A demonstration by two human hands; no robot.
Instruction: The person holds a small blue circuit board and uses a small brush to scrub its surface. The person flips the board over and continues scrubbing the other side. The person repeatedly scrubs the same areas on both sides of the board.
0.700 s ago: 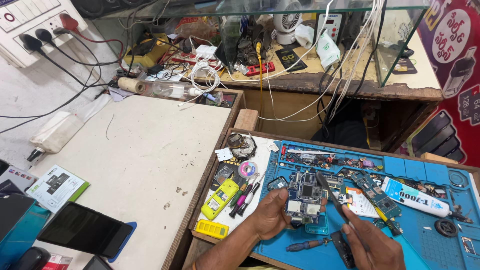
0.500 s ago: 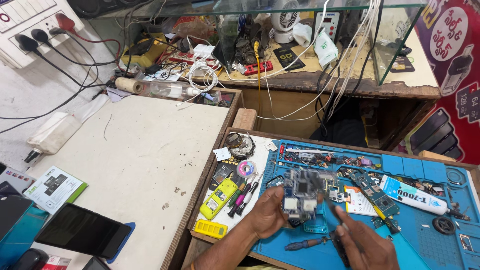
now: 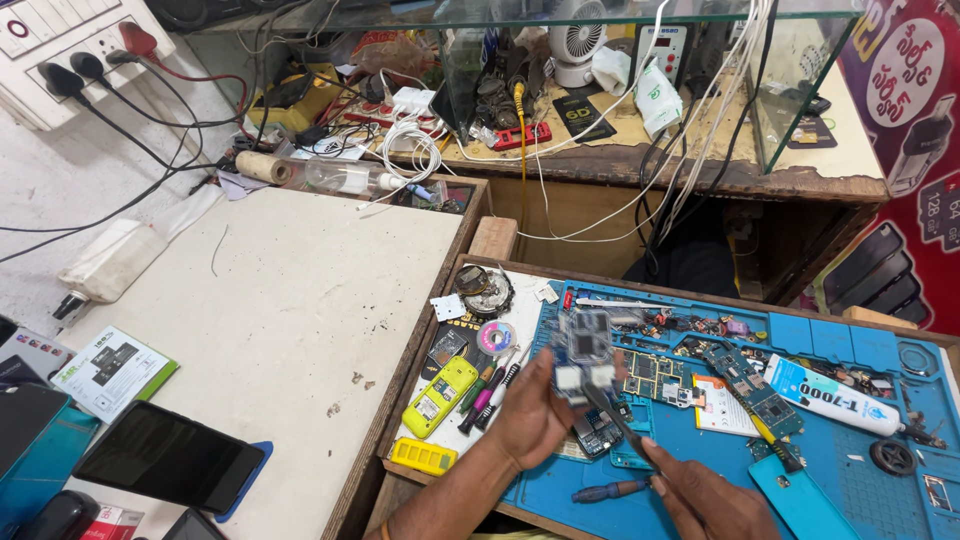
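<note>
Blue repair mat point(image 3: 850, 500), left hand point(image 3: 530, 420) fingers gripping circuit board point(image 3: 585, 350) upright, long axis vertical; right hand point(image 3: 710, 495) fingers pinching tweezers point(image 3: 620, 425)

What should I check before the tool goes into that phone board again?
1. Circuit board gripped in left hand, lifted off the blue repair mat: ok.
2. Board in sharp view: not ok, it is blurred.
3. Slim dark tool held in right hand, tip near the board's lower edge: ok.
4. Tip touching the board: cannot tell.
5. Mat beneath crowded with other boards: not ok.
6. Blue-handled screwdriver lies close by on the mat: ok.
</note>
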